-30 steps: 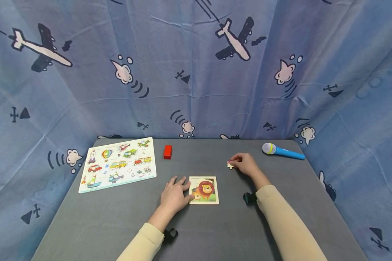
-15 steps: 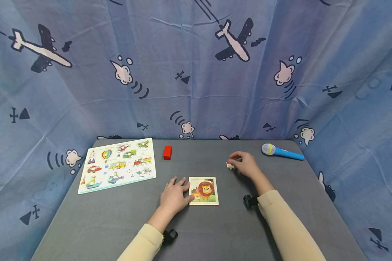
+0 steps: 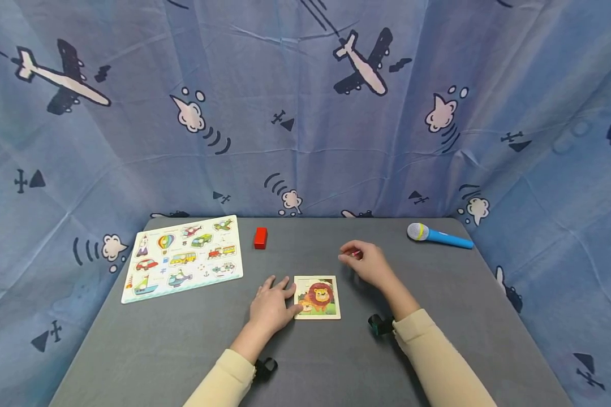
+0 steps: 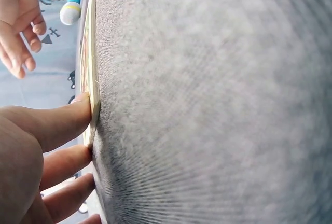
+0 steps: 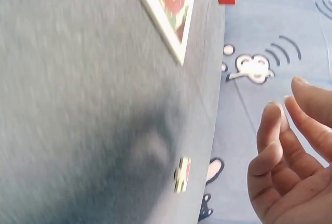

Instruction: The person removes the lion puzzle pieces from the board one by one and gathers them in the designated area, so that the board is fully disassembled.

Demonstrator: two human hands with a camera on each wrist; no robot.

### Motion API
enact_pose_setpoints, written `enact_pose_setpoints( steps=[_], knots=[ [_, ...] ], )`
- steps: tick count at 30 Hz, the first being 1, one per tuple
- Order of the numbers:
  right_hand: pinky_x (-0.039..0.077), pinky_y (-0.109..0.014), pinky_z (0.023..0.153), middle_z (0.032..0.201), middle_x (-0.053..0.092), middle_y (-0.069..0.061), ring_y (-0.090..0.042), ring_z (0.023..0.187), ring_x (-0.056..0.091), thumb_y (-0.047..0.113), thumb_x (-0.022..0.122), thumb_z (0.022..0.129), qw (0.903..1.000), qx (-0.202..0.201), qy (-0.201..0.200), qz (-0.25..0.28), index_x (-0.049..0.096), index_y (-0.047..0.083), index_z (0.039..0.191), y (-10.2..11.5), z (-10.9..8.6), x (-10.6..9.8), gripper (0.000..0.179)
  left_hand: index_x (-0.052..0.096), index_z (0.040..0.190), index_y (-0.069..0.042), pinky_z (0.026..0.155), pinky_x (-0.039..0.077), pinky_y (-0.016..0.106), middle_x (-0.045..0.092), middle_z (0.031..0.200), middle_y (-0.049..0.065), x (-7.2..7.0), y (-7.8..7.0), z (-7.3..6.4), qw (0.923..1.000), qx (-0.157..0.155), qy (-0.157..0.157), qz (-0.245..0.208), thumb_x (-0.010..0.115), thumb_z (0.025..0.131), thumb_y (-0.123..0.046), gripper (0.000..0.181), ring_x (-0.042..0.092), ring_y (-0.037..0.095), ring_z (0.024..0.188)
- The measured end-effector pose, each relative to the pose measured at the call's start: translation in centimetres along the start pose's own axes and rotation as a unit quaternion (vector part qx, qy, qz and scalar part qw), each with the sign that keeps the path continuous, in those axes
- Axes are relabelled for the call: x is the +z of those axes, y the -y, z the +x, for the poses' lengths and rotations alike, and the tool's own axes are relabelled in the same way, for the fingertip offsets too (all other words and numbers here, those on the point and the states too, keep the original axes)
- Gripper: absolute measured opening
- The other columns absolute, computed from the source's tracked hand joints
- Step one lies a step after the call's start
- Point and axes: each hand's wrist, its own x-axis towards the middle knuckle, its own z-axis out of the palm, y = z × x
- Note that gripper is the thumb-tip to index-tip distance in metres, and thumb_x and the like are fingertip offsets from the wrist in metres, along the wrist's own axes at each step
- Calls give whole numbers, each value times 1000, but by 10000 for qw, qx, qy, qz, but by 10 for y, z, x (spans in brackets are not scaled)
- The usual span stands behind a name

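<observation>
A square lion puzzle (image 3: 317,297) in a pale wooden frame lies flat on the grey table. My left hand (image 3: 271,305) rests at its left edge, fingers spread, the thumb and index finger touching the frame (image 4: 94,79). Right of and beyond the puzzle, my right hand (image 3: 368,263) hovers over the table with fingers loosely bent. In the right wrist view its fingers (image 5: 270,125) hold nothing. A small puzzle piece (image 5: 182,175) lies on the table below that hand; in the head view the fingers mostly cover it, leaving a red bit (image 3: 356,254) showing.
A large picture board (image 3: 183,258) with vehicles lies at the left. Behind the lion puzzle stands a red block (image 3: 261,238). A blue toy microphone (image 3: 440,234) lies at the back right. A patterned blue curtain (image 3: 305,141) closes off the table's far edge.
My right hand has let go of the small puzzle piece and moved a little to the left. The left hand and the lion puzzle have stayed put.
</observation>
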Motion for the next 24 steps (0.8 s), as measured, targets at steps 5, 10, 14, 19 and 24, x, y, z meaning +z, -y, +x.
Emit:
enact_pose_setpoints(
  steps=[5,10,14,19,24],
  knots=[
    [55,-32,71,102,74,-6,-17,83,66,21,74,94,9998,-88,145,123,72,5,113,11,-8,14,25,66,137,-22,115,38,57,51,153,2,0,1,0,10000,9,9,3,80,84,-46,60,36,35,148],
    [56,-33,74,100,73,-4,-14,82,65,20,74,93,9992,-83,337,196,72,5,112,16,-15,30,24,66,136,-22,115,38,57,52,153,2,0,1,1,10000,3,-1,24,79,84,-47,60,36,35,148],
    [57,-33,75,99,73,-3,-12,81,64,19,74,93,9982,-47,550,230,73,6,111,17,-17,44,22,66,137,-22,116,37,57,52,152,1,0,1,1,10000,-3,-18,22,79,84,-47,60,36,35,148],
    [55,-30,68,95,71,1,-11,75,61,19,74,94,9971,30,743,173,74,9,109,18,-17,55,18,66,137,-23,115,38,57,53,152,1,1,0,0,10000,-28,-24,61,79,83,-47,60,36,35,148],
    [49,-27,61,87,67,4,-12,69,55,19,75,93,9958,40,916,-30,75,13,105,17,-14,66,13,66,136,-22,115,38,58,53,151,2,0,0,0,10000,-15,-40,-20,80,83,-47,60,36,36,148]
  ],
)
